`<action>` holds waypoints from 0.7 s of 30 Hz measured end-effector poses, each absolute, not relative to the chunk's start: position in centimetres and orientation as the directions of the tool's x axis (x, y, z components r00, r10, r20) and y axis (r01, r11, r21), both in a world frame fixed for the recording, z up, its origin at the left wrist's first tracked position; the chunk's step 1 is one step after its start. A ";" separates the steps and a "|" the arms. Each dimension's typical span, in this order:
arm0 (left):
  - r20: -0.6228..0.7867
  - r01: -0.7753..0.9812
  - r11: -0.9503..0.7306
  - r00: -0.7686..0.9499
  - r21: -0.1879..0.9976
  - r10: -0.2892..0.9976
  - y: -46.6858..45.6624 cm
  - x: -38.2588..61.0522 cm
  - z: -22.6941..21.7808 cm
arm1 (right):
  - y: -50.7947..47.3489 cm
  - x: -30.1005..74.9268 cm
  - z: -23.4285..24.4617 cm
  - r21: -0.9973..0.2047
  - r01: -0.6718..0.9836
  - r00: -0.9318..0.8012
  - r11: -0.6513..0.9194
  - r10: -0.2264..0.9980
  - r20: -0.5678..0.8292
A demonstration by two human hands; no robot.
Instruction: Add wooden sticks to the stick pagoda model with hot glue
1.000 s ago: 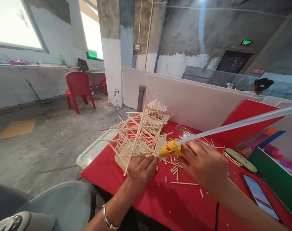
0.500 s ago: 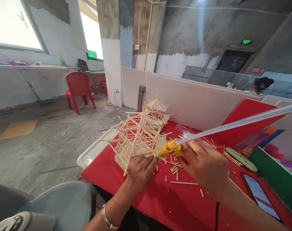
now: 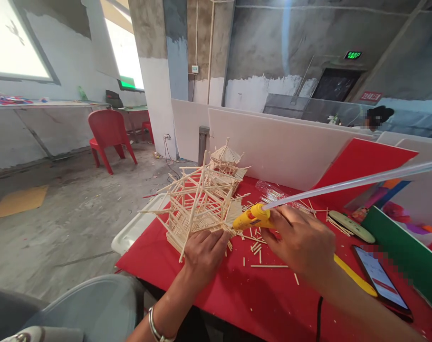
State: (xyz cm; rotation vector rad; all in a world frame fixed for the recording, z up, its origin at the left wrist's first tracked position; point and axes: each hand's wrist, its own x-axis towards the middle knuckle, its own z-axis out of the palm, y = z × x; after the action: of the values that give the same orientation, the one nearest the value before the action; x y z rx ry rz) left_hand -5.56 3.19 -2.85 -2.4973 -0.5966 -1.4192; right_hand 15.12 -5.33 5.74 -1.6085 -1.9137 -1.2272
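Observation:
On the red tabletop (image 3: pixel 223 285) stands a model building of thin wooden sticks (image 3: pixel 197 204), with a small pointed-roof pavilion (image 3: pixel 225 156) at its back. My left hand (image 3: pixel 205 251) is closed at the model's near edge, fingers pressed together against the sticks; its fingertips are partly hidden. My right hand (image 3: pixel 301 242) grips a yellow hot glue gun (image 3: pixel 251 217), its nozzle pointing left, just beside my left fingertips. A long clear glue stick (image 3: pixel 344 185) juts out of the gun's back toward the upper right.
Loose cut sticks (image 3: pixel 256 247) lie scattered right of the model. A phone (image 3: pixel 381 280), a green board (image 3: pixel 404 256) and an oval pale-green object (image 3: pixel 351 226) sit at the right. White boards (image 3: pixel 273 142) stand behind. A grey stool (image 3: pixel 91 304) is at lower left. Someone is beyond the boards.
My view has turned slightly to the right. The glue gun has drawn a little to the right, away from my left fingertips. My left hand stays at the model's near edge.

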 end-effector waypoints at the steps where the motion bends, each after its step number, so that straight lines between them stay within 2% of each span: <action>1: 0.857 0.444 -0.896 0.456 0.016 0.241 3.2 -5.6 -2.8 | -5.3 15.1 5.7 0.380 0.925 -0.287 -0.023 0.617 0.733; 15: 0.842 0.455 -0.890 0.479 0.002 0.247 3.4 -5.6 -3.3 | -5.5 15.2 5.2 0.321 0.947 -0.242 -0.003 0.651 0.720; 21: 0.846 0.460 -0.888 0.474 -0.001 0.245 3.2 -5.6 -2.9 | -5.6 15.1 5.3 0.354 0.935 -0.275 0.010 0.649 0.709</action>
State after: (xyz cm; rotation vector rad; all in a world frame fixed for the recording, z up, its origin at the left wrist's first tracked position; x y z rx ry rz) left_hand -5.55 3.22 -2.85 -2.4936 -0.6074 -1.3740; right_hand 15.10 -5.57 5.34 -1.6294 -1.9486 -1.1462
